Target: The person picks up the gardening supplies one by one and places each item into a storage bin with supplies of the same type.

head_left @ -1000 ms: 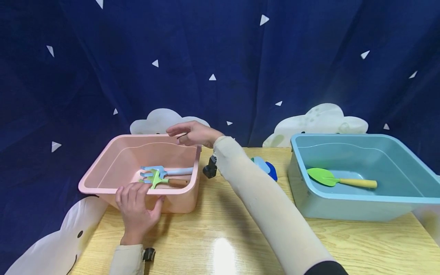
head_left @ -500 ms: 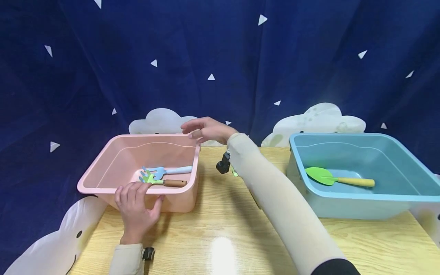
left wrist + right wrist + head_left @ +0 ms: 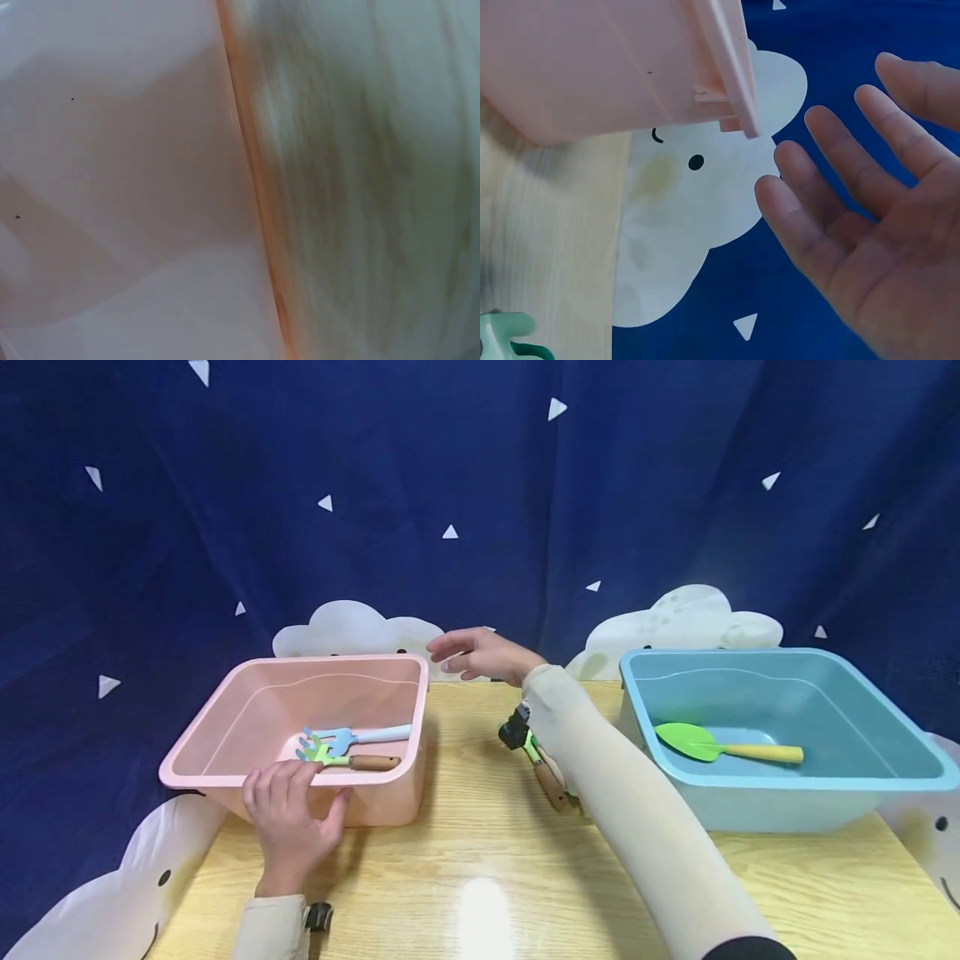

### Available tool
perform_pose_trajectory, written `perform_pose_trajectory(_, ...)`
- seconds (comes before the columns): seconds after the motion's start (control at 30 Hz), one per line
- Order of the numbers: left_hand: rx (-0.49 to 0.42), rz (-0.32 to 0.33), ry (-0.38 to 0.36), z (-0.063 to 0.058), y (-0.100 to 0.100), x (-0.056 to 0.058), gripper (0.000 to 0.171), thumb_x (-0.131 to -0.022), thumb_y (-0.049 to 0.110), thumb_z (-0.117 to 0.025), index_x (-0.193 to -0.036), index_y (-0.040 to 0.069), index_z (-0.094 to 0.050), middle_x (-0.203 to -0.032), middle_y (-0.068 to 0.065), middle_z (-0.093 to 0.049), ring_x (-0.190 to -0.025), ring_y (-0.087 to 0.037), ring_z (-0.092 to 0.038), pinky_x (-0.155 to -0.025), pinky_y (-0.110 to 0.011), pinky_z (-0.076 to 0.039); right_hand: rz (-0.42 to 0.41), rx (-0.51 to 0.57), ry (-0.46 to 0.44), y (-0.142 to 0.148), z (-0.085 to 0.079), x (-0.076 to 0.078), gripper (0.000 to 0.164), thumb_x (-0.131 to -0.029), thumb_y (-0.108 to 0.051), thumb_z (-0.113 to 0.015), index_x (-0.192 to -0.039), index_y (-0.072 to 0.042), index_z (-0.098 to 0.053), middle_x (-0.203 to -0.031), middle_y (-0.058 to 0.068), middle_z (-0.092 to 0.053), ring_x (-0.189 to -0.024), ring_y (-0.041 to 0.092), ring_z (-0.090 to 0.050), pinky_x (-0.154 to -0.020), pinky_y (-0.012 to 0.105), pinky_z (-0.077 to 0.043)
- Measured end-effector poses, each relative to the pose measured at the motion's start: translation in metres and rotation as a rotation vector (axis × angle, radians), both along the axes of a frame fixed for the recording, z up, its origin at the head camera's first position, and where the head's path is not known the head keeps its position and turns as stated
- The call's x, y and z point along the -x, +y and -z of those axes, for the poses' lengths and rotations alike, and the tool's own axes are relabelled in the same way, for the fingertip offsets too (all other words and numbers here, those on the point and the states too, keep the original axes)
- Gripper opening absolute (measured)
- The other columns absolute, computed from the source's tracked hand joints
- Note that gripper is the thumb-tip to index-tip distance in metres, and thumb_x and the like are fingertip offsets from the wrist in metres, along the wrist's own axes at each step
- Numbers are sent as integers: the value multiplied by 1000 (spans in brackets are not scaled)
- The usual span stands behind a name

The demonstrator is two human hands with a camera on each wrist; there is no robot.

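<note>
My left hand (image 3: pixel 288 827) grips the front rim of the pink bin (image 3: pixel 337 681), fingers over the edge and thumb against the outer wall. The left wrist view is filled mostly by that bin's wall (image 3: pixel 150 165). Relaxed and holding nothing, my right hand (image 3: pixel 483 656) hovers just right of the bin's back corner; its fingers (image 3: pixel 847 161) are spread in the right wrist view. Inside the bin lie a light blue hand fork (image 3: pixel 382 734) and, in front of it, a green hand rake (image 3: pixel 375 762) with a brown handle.
On the right stands a blue bin (image 3: pixel 787 783) holding a green trowel (image 3: pixel 686 741) with a yellow handle. Between the bins, a brown-handled green tool (image 3: pixel 550 783) lies on the wooden table (image 3: pixel 420 877), partly hidden by my right forearm. A dark blue curtain (image 3: pixel 390 443) hangs behind.
My right hand has drawn back rightward from above the pink bin. The green rake has dropped lower inside it. My moving forearm has uncovered the brown-handled tool. My left hand stays on the rim.
</note>
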State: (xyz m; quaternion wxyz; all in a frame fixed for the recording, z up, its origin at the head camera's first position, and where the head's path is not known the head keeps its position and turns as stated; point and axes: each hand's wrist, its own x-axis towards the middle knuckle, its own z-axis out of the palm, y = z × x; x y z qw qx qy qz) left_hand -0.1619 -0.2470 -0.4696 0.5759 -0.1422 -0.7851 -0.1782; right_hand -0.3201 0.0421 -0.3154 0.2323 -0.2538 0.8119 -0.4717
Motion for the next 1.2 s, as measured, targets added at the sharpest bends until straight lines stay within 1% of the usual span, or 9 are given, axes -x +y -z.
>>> perform_pose_trajectory(0.17,-7,-5,-7,0,-3,-2,52,-86,49,-60,-99,-1,-63,-97,-21,-60,-98,-40,-49,-117,-37,-16,10,40,-1,4,10,-5,42,-96,-12,-56,-138,-14,-55,-140,9,-59,-128,26,-57,-106,48,-48)
perform_pose_trajectory(0.27,-10,-5,-16,1,-4,-2,51,-84,48,-61,-100,0,-63,-98,-21,-60,-99,-40,-49,-117,-37,-16,21,50,23,7,16,-9,41,-96,-12,-57,-137,-13,-56,-138,10,-60,-126,25,-59,-104,46,-49)
perform_pose_trajectory(0.43,-16,-3,-31,1,-3,-2,51,-83,48,-63,-100,0,-64,-98,-21,-61,-100,-40,-50,-117,-37,-16,25,51,126,17,22,-20,39,-95,-8,-57,-134,-8,-58,-135,14,-62,-121,27,-62,-103,41,-51)
perform_pose_trajectory(0.53,-22,-2,-37,1,-2,-2,51,-82,48,-63,-100,0,-64,-98,-21,-61,-100,-40,-50,-117,-37,-16,28,23,206,25,27,-30,38,-95,-8,-58,-133,-6,-60,-133,14,-63,-120,27,-62,-103,39,-50)
perform_pose_trajectory(0.67,-17,-1,-40,2,-2,-3,51,-83,48,-63,-100,0,-64,-98,-21,-60,-100,-40,-50,-117,-37,-16,59,-29,248,41,38,-43,38,-95,-10,-61,-132,-8,-60,-135,11,-63,-123,27,-60,-104,41,-49)
perform_pose_trajectory(0.77,-13,0,-38,1,-2,-3,51,-84,48,-62,-101,0,-64,-99,-21,-60,-100,-40,-49,-117,-38,-16,86,-48,246,54,47,-51,38,-95,-11,-61,-133,-10,-60,-137,9,-61,-125,28,-59,-106,44,-47)
perform_pose_trajectory(0.87,-17,-3,-36,1,-3,-4,51,-84,48,-62,-101,0,-63,-99,-21,-60,-100,-40,-49,-117,-39,-16,91,-48,263,65,56,-57,40,-95,-11,-61,-135,-8,-59,-139,11,-60,-125,29,-59,-106,45,-47)
perform_pose_trajectory(1.03,-22,-2,-33,1,-3,-4,51,-83,48,-62,-100,0,-64,-99,-21,-60,-100,-40,-49,-117,-39,-16,102,-37,249,85,69,-66,42,-96,-9,-59,-137,-8,-56,-140,14,-59,-125,33,-58,-102,48,-49)
perform_pose_trajectory(1.2,-20,6,-33,1,-2,0,50,-81,46,-63,-100,0,-64,-99,-21,-61,-100,-40,-50,-117,-39,-17,125,-70,250,102,81,-73,42,-96,-10,-59,-138,-6,-55,-140,17,-57,-125,36,-58,-100,48,-50)
